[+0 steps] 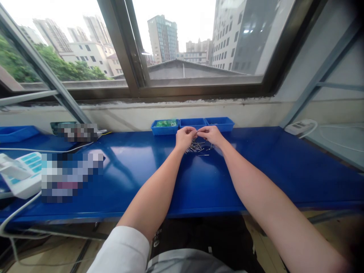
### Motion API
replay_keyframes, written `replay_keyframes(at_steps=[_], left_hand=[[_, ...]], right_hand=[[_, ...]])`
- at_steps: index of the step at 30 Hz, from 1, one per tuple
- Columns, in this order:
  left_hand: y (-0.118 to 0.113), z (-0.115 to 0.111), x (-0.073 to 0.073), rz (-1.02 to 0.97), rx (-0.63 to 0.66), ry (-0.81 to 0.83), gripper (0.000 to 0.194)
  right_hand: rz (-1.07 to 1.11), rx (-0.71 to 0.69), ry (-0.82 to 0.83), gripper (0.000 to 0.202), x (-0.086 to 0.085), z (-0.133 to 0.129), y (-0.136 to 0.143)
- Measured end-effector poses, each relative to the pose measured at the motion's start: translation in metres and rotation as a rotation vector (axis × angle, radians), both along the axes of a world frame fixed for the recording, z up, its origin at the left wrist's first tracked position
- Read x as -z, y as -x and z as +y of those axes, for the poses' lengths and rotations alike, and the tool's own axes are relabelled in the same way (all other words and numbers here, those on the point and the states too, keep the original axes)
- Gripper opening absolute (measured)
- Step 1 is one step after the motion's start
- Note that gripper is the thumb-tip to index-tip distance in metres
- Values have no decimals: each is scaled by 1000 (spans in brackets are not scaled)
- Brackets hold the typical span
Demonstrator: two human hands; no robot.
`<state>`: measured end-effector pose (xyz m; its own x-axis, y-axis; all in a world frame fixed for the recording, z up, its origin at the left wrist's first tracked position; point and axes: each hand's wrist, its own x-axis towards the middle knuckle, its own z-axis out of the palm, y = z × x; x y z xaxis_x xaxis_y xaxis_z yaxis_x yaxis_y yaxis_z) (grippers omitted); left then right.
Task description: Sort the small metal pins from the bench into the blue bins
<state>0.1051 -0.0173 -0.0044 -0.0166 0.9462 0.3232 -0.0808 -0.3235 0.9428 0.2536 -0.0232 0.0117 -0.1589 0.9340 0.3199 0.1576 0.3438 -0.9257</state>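
My left hand [185,137] and my right hand [211,135] meet fingertip to fingertip above the blue tabletop [204,185]. The fingers of both are pinched closed. Whatever sits between them is too small to make out. Just under the hands lies a loose pile of thin metal pins or screws [196,146], partly covered by my left hand. One slim metal piece [203,155] lies apart, on the near side of the pile.
Behind my hands stand a blue bin [162,131] with green packets, a middle blue bin [193,122] and a right blue bin [224,126]. A white power strip [299,126] lies far right. At left are a white device [21,174], cables and another blue tray [18,133].
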Motion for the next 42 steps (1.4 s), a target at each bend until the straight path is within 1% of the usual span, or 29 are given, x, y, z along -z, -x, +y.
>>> replay_keyframes(at_steps=[3,5,9,11,12,14,16,17,19,20,23,27,32,34,36,38,39,41,42], left_hand=[[2,1,1,76,-27,-6,10],[3,2,3,142,-59,-22,10],[3,3,4,191,-82,-33,11],[3,1,3,225,-89,-52,12],[3,0,1,253,-106,-69,13],[5,-3,-3,318,-168,-108,17],[9,-6,-7,383,-247,-122,21],[11,-7,-8,427,-279,-125,22],[16,-7,-9,532,-331,-160,22],[18,-7,-8,587,-350,-177,22],[22,-5,-4,712,-374,-189,22],[23,-4,1,843,-348,-136,25],[24,-4,2,959,-311,-51,31],[24,-3,3,987,-301,-33,35],[25,-2,4,1014,-283,-31,38],[24,-1,6,1043,-257,-34,39],[24,0,7,1059,-243,-30,39],[23,0,8,1095,-210,-9,41],[22,0,9,1113,-196,2,42]], right_hand=[[21,39,-16,31,3,3,0],[74,60,-1,29,5,4,0],[218,18,71,25,7,5,-1],[251,0,84,23,8,7,-2],[251,18,81,22,8,9,-3],[211,121,37,20,9,13,-7],[102,299,-66,18,10,18,-14],[9,384,-136,18,11,21,-18],[-193,507,-218,24,13,24,-27],[-255,559,-237,28,14,25,-30],[-372,643,-221,41,17,27,-37],[-455,655,-103,62,19,29,-39],[-484,593,-21,82,24,32,-37],[-499,597,-8,86,24,31,-35],[-498,631,-59,81,23,29,-32],[-501,658,-134,65,21,26,-30],[-510,650,-148,55,20,25,-28],[-535,590,-103,38,20,22,-26],[-555,549,-60,34,21,21,-25]])
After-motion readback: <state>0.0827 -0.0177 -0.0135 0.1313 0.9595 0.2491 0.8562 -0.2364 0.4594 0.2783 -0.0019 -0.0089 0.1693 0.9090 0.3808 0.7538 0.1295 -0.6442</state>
